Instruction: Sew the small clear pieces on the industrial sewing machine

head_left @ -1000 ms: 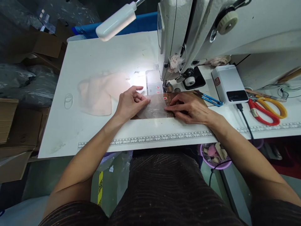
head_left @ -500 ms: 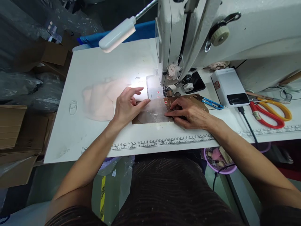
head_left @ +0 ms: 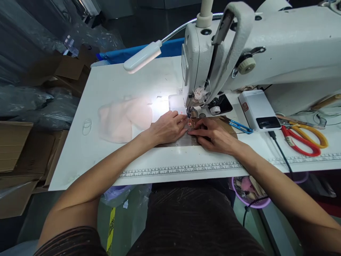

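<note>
Left hand (head_left: 170, 126), right hand (head_left: 211, 135) half-curled over brown sheet (head_left: 229, 128), grip unclear; sewing machine (head_left: 194, 64), blue tool (head_left: 240, 127) near.

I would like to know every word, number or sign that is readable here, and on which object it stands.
"10": ruler at the table edge
"12": same ruler
"13": same ruler; other numbers less clear
Too small to read: red sticker on white box; label on scissors
Blurred: yellow tape

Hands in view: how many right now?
2: the left hand, to the near left of the presser foot; the right hand, on the brown sheet.
</note>
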Tool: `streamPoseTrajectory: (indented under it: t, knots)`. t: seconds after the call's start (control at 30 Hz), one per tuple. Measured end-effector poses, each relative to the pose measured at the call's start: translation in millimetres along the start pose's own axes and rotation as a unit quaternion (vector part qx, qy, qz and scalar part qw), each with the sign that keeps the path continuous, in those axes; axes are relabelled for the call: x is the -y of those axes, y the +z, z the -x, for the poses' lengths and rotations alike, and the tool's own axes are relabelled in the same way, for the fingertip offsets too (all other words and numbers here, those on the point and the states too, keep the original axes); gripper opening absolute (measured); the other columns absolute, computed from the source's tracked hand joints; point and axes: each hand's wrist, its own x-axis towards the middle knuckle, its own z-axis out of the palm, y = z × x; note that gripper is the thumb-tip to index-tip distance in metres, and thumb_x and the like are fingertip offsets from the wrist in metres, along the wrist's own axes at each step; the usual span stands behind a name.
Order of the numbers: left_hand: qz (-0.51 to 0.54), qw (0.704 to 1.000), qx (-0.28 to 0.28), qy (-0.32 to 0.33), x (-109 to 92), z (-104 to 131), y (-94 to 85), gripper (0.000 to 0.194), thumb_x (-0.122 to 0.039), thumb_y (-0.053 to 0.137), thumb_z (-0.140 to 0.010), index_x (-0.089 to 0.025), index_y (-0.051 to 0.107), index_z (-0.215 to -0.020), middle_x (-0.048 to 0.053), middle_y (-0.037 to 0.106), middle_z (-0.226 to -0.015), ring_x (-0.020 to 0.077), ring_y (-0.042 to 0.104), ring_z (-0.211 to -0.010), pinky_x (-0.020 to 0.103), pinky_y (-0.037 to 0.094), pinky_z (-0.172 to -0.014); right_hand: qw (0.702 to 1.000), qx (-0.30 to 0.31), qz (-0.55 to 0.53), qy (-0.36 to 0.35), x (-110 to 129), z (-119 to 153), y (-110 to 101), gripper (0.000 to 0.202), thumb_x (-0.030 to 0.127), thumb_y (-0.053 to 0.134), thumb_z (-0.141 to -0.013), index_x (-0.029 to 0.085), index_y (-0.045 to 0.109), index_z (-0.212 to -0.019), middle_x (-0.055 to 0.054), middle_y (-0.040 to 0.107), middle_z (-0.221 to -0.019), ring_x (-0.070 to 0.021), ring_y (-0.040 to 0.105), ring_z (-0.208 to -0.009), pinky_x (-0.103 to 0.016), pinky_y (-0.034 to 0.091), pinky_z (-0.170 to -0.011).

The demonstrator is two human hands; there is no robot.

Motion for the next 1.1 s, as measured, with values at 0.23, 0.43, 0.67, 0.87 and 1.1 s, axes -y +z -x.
streamPoseTrajectory:
  t: [0.23, 0.43, 0.67, 0.87, 1.1]
  knots:
    - [-0.003, 0.999, -0.004, -0.048, 7.8, -1.6, 0.1, 0.039, -0.036, 0.04, -0.103, -0.013, 0.065, -0.122, 0.013, 0.065, -0.13, 0.0274, 0.056, -0.097, 0.043, 0.039, -0.078, 0.999, -0.026, 0.015, 0.025, 1.2, -2.3, 5.2, 0.037, 0.013, 0.053, -0.091, 0.024, 0.071, -0.121, -0.012, 0.055, -0.107, -0.0265, 0.057, -0.101, -0.046, 0.054, -0.09]
    - [0.116, 0.989, -0.042, -0.081, 13.8, 5.0, 9.0, 0.038, -0.039, 0.048, -0.099, -0.019, 0.062, -0.129, 0.011, 0.06, -0.141, 0.029, 0.056, -0.105, 0.047, 0.038, -0.088, 0.999, -0.022, 0.018, 0.046, 1.6, -2.2, 5.7, 0.038, 0.017, 0.049, -0.094, 0.026, 0.069, -0.125, -0.011, 0.055, -0.107, -0.0258, 0.058, -0.1, -0.045, 0.054, -0.09]
    - [0.167, 0.98, -0.036, -0.106, 13.5, 5.1, 11.7, 0.04, -0.04, 0.051, -0.096, -0.023, 0.061, -0.131, 0.009, 0.058, -0.144, 0.0315, 0.056, -0.11, 0.053, 0.036, -0.096, 0.998, -0.009, 0.023, 0.058, 3.0, -4.1, 4.7, 0.038, 0.02, 0.048, -0.096, 0.028, 0.066, -0.129, -0.012, 0.057, -0.109, -0.0271, 0.058, -0.102, -0.047, 0.054, -0.093]
    - [0.163, 0.98, -0.036, -0.109, 12.3, 4.0, 11.7, 0.04, -0.041, 0.048, -0.097, -0.023, 0.061, -0.13, 0.008, 0.058, -0.144, 0.0315, 0.056, -0.111, 0.052, 0.036, -0.095, 0.998, -0.016, 0.018, 0.058, 3.1, -4.2, 4.9, 0.037, 0.018, 0.05, -0.095, 0.026, 0.067, -0.127, -0.012, 0.056, -0.108, -0.0268, 0.058, -0.101, -0.045, 0.053, -0.091]
    - [0.152, 0.982, -0.047, -0.104, 12.0, 5.9, 14.8, 0.04, -0.042, 0.048, -0.098, -0.022, 0.059, -0.131, 0.008, 0.057, -0.145, 0.0303, 0.056, -0.11, 0.05, 0.037, -0.093, 0.998, -0.039, -0.012, 0.057, 3.0, -3.3, 6.3, 0.037, 0.016, 0.052, -0.094, 0.026, 0.068, -0.125, -0.011, 0.056, -0.108, -0.0258, 0.059, -0.101, -0.045, 0.053, -0.092]
